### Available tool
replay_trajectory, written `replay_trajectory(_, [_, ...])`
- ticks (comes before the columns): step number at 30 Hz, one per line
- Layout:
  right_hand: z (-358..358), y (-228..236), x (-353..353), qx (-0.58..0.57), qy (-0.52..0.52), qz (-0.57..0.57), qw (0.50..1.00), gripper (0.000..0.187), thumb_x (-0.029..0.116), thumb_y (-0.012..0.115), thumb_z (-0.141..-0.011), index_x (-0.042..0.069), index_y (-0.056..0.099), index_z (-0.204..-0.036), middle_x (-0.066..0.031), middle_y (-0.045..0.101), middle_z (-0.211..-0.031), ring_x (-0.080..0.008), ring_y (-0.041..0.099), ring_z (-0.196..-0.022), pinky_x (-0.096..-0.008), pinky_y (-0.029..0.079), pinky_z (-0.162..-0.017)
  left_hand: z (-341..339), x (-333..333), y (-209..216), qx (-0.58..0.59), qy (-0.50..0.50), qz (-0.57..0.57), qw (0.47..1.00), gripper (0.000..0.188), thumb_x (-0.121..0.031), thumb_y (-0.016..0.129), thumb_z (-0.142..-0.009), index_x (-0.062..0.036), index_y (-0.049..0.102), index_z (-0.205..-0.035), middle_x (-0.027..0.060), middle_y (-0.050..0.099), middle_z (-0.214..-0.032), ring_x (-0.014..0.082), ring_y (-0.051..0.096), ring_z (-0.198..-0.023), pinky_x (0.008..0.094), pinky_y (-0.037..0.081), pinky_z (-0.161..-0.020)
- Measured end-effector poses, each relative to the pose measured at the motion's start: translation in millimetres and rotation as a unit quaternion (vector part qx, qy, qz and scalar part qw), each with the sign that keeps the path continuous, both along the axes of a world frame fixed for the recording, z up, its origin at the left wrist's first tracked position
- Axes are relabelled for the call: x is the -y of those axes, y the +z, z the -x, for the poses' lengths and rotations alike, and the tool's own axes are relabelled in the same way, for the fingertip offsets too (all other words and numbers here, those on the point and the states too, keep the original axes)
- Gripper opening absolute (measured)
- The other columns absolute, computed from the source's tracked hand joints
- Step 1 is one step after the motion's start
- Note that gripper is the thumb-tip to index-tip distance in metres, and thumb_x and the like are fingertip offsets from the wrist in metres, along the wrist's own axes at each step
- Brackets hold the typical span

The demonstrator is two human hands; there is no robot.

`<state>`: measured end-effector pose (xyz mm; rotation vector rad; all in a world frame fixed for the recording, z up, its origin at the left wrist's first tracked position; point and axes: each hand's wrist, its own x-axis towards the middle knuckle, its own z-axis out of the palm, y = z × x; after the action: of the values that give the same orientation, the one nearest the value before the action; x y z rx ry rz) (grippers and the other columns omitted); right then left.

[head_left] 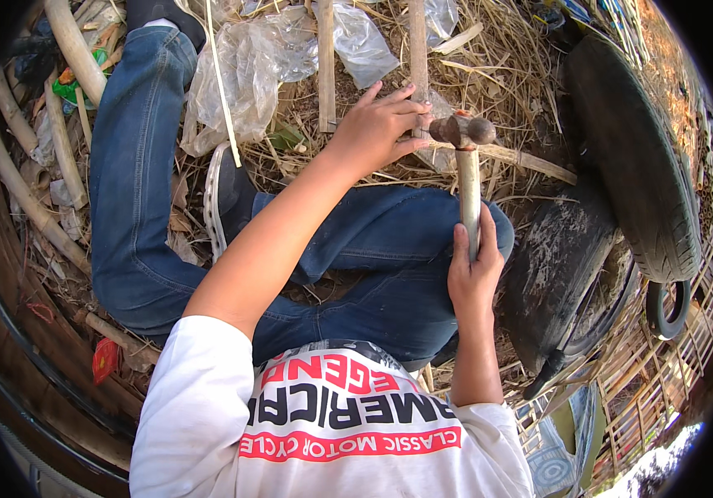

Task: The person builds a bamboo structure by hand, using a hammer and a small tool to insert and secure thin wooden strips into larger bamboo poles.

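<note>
right hand (pixel 474 278) clenches the hammer (pixel 466 170) low on its handle for swing, head poised by the left hand (pixel 377 129) — its fingers pinched on a wood strip (pixel 417 41), steadying it over straw (pixel 502 75).

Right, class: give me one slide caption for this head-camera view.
Right hand grips a hammer while left hand steadies a wooden stick over straw.
</note>
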<state>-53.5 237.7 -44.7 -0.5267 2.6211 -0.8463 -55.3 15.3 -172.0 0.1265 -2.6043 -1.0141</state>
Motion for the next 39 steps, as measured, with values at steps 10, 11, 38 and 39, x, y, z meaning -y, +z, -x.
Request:
replay_trajectory(10, [2,-10,-24,0.071,-0.115,0.047,0.99,0.041,0.018,0.06,-0.097,-0.002,0.051,-0.132,-0.0076,0.063,-0.078,-0.0115,0.057,-0.069,-0.0259,0.046,-0.064,3,-9,1,-0.006,0.052,-0.011,0.999,0.029,-0.04,0.069,-0.085,-0.0152,0.076,-0.098,-0.0024,0.071,-0.114,0.0197,0.051,-0.13,0.0546,0.03,-0.112])
replay_trajectory(11, [1,-9,-23,0.082,-0.124,0.047,0.988,0.04,0.018,0.06,-0.097,-0.002,0.051,-0.131,-0.0066,0.062,-0.077,-0.0106,0.055,-0.068,-0.0254,0.046,-0.063,3,-10,1,-0.008,0.056,-0.012,0.998,0.028,-0.04,0.07,-0.085,-0.0153,0.076,-0.097,-0.0023,0.071,-0.113,0.0198,0.052,-0.129,0.0543,0.03,-0.112])
replay_trajectory(38, [-1,-6,-21,0.114,-0.127,0.097,0.98,0.039,0.019,0.061,-0.098,-0.003,0.052,-0.129,-0.0018,0.057,-0.07,-0.0074,0.051,-0.064,-0.0236,0.042,-0.059,16,0,12,-0.005,0.048,-0.045,0.998,0.036,-0.044,0.08,-0.069,-0.0119,0.077,-0.084,-0.0006,0.075,-0.097,0.023,0.056,-0.123,0.0453,0.037,-0.105])
replay_trajectory(39, [0,-7,-20,0.117,-0.126,0.097,0.98,0.039,0.019,0.061,-0.098,-0.003,0.052,-0.129,-0.0017,0.057,-0.07,-0.0074,0.051,-0.065,-0.0236,0.042,-0.059,18,2,13,-0.012,0.039,-0.033,0.999,0.038,-0.044,0.08,-0.068,-0.009,0.076,-0.084,-0.0004,0.074,-0.096,0.0245,0.054,-0.122,0.0442,0.036,-0.108])
